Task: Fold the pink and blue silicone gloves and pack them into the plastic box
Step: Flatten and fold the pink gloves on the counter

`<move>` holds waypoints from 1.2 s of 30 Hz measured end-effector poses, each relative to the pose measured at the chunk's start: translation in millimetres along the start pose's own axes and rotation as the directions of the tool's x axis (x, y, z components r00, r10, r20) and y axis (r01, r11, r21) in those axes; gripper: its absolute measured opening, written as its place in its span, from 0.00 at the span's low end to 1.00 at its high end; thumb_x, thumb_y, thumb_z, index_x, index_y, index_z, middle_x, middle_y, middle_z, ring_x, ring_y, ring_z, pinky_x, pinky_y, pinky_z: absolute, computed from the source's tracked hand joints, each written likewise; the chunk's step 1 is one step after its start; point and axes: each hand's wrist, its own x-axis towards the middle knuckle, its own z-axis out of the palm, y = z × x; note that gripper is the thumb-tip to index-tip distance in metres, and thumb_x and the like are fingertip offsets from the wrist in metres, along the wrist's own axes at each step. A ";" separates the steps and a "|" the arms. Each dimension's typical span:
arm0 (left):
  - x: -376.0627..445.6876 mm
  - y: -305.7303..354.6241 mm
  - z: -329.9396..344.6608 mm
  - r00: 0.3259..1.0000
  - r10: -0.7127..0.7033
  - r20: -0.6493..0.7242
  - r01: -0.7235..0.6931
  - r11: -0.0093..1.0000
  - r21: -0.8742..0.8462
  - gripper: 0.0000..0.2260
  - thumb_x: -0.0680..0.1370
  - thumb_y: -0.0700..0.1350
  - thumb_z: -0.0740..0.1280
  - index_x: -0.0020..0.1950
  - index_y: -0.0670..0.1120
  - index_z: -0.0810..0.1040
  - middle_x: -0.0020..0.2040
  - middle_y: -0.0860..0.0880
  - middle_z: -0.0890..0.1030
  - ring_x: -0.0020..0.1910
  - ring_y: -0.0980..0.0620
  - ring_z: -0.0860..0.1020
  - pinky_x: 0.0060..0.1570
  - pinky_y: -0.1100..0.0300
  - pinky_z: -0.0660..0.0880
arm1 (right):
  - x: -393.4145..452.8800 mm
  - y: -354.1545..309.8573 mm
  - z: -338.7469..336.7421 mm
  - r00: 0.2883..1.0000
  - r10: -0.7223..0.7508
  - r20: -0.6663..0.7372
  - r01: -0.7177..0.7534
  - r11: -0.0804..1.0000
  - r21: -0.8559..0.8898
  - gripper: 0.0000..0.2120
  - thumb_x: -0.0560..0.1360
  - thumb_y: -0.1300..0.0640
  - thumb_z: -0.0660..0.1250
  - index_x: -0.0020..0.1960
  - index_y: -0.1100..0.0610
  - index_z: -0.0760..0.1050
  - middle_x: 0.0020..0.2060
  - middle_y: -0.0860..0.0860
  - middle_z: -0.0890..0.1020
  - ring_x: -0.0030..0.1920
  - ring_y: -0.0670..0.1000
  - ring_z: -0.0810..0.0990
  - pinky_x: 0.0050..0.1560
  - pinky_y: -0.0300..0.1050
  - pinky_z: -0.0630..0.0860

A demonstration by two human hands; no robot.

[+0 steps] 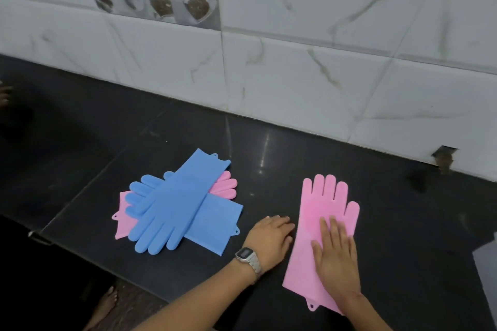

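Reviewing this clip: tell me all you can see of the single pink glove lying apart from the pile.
The pink glove lies flat and unfolded on the black counter, fingers pointing toward the tiled wall, cuff toward the person. It looks like matte silicone, with a small holed hanging tab at the cuff edge. The right hand presses flat on its palm area; the left hand rests at its left edge. It sits right of the piled gloves, not touching them.

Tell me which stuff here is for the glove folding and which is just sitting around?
For the job: flat pink glove, two blue gloves, pink glove under them, right hand, left hand.

Just around: wristwatch, black counter, tiled wall.
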 end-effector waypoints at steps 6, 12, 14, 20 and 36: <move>-52.7 -91.6 -54.5 0.914 -0.318 -0.252 0.279 0.943 -0.180 0.11 0.79 0.46 0.60 0.58 0.51 0.79 0.58 0.55 0.80 0.56 0.52 0.77 0.53 0.58 0.74 | 3.4 -11.4 -4.4 0.994 0.076 0.076 -0.078 0.997 0.013 0.29 0.82 0.46 0.44 0.79 0.51 0.37 0.79 0.51 0.42 0.78 0.53 0.39 0.77 0.55 0.42; -121.0 -180.0 -88.9 0.588 -0.652 -0.478 0.532 0.757 -0.379 0.11 0.74 0.35 0.66 0.52 0.46 0.81 0.53 0.48 0.81 0.53 0.47 0.78 0.51 0.56 0.72 | 14.9 -93.2 -25.1 0.990 -0.130 0.054 0.127 0.991 0.049 0.34 0.79 0.54 0.59 0.80 0.52 0.47 0.79 0.52 0.44 0.79 0.53 0.41 0.76 0.54 0.42; -145.4 -206.2 -90.4 0.414 -0.781 -0.467 0.632 0.616 -0.470 0.13 0.72 0.33 0.66 0.55 0.43 0.80 0.56 0.42 0.78 0.56 0.40 0.75 0.58 0.51 0.69 | 17.5 -138.0 -29.3 0.945 -0.322 0.055 0.314 0.943 0.113 0.33 0.78 0.53 0.60 0.79 0.49 0.49 0.79 0.49 0.45 0.78 0.49 0.40 0.76 0.50 0.41; -176.1 -232.7 -88.0 0.205 -0.972 -0.118 0.627 0.223 -0.746 0.21 0.73 0.38 0.70 0.65 0.40 0.72 0.62 0.40 0.74 0.59 0.40 0.75 0.59 0.53 0.70 | 11.5 -259.8 -15.3 0.686 -0.707 0.170 0.680 0.707 0.194 0.35 0.79 0.46 0.59 0.79 0.47 0.45 0.79 0.44 0.42 0.78 0.47 0.39 0.76 0.50 0.45; -162.4 -217.9 -141.4 0.566 -0.807 -0.168 0.437 0.467 -0.768 0.09 0.79 0.45 0.63 0.41 0.44 0.77 0.38 0.46 0.78 0.35 0.53 0.71 0.37 0.57 0.68 | 27.5 -304.5 13.8 0.757 -0.605 0.245 0.626 0.780 -0.008 0.35 0.81 0.51 0.55 0.79 0.48 0.36 0.79 0.48 0.44 0.79 0.56 0.47 0.76 0.57 0.52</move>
